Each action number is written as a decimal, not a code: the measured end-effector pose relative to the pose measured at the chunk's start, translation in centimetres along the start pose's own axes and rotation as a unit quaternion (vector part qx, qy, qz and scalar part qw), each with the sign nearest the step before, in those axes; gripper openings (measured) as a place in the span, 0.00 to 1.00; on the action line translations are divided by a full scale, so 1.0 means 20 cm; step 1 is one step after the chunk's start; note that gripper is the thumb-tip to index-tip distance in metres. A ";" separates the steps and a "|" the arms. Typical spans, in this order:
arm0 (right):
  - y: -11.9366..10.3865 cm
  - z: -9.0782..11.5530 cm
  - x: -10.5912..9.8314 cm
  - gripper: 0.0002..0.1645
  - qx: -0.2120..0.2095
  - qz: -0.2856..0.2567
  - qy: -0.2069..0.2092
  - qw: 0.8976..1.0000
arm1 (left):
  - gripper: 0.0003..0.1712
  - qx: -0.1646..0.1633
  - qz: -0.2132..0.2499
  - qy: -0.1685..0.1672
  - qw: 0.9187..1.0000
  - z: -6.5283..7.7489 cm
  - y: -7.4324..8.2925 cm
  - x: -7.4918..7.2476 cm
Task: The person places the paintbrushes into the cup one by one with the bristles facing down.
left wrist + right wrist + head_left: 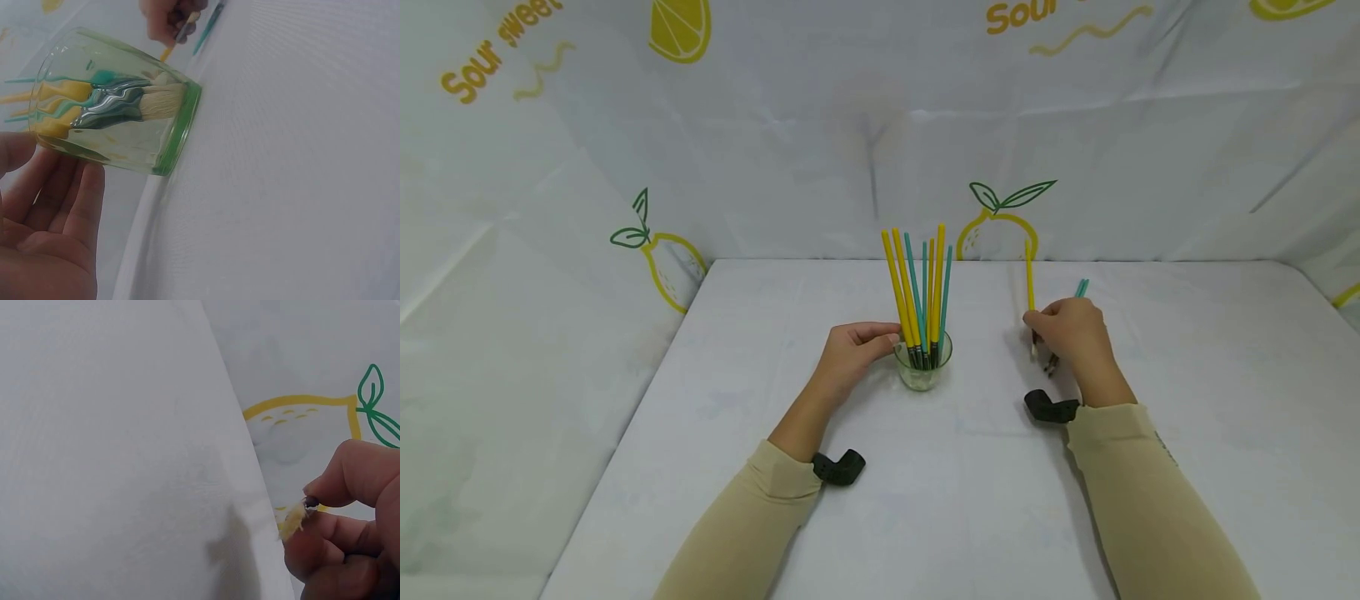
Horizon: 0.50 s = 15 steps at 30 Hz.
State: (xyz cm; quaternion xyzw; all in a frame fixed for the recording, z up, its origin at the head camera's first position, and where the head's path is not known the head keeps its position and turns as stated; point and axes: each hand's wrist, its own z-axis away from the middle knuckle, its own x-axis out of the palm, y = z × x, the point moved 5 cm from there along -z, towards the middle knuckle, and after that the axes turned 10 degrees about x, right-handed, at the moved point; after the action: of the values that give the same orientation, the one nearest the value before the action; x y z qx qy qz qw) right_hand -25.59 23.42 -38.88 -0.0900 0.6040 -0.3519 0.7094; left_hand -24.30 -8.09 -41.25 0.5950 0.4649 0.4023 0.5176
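Well, nearest my remote view, two beige sleeves stretch over the white table. Farther in, I see the left hand with its fingers loosely extended, touching the left side of a green glass full of yellow and teal paintbrushes. To the right, well apart, the right hand pinches a yellow brush, bristles down; beside it, I can't tell whether the teal brushes are gripped too. Beyond hangs a lemon-print backdrop.

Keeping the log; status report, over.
Left hand touching glass of brushes. Right hand pinching yellow brush, bristles down. Teal brushes at that hand, grip unclear. Gap to glass unobstructed.
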 end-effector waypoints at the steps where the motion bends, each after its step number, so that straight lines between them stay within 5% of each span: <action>1: -0.01 0.00 0.00 0.23 -0.002 -0.010 0.004 1.000 | 0.15 0.000 -0.001 0.000 1.000 0.00 0.00 0.00; 15: -0.11 0.04 -0.01 0.27 -0.038 -0.178 -0.038 0.983 | 0.15 0.000 -0.005 0.000 1.000 0.00 0.01 0.00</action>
State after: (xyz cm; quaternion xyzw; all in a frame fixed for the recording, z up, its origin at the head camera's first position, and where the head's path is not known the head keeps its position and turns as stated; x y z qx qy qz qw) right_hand -25.63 21.63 -37.37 -0.2366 0.5642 -0.4455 0.6537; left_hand -24.16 -8.07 -41.01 0.5929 0.4680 0.3991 0.5198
